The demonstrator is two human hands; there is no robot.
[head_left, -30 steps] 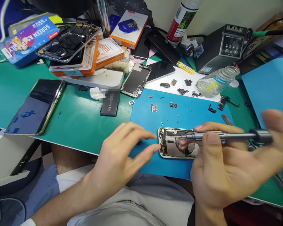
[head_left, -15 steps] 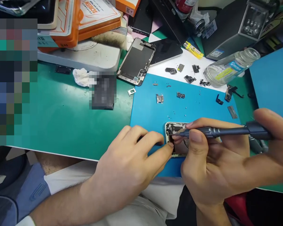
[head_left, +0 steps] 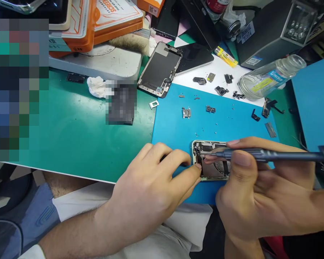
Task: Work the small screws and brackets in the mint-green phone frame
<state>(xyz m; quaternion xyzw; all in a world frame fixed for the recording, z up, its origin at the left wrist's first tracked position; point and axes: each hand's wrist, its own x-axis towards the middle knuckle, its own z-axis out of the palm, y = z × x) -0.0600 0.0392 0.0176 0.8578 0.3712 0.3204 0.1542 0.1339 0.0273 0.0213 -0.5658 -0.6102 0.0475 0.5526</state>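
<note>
A dark screwdriver [head_left: 267, 155] points left over the opened phone [head_left: 210, 170]

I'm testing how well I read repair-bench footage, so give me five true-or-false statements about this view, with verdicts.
1. The right hand holds a screwdriver. True.
2. The left hand rests in the person's lap. False: its fingertips are at the left end of the opened phone.
3. The opened phone lies on the white sheet. False: it lies on the blue mat.
4. The white tissue is to the left of the detached screen. True.
5. The glass jar is to the left of the detached screen. False: it is to the right.
</note>
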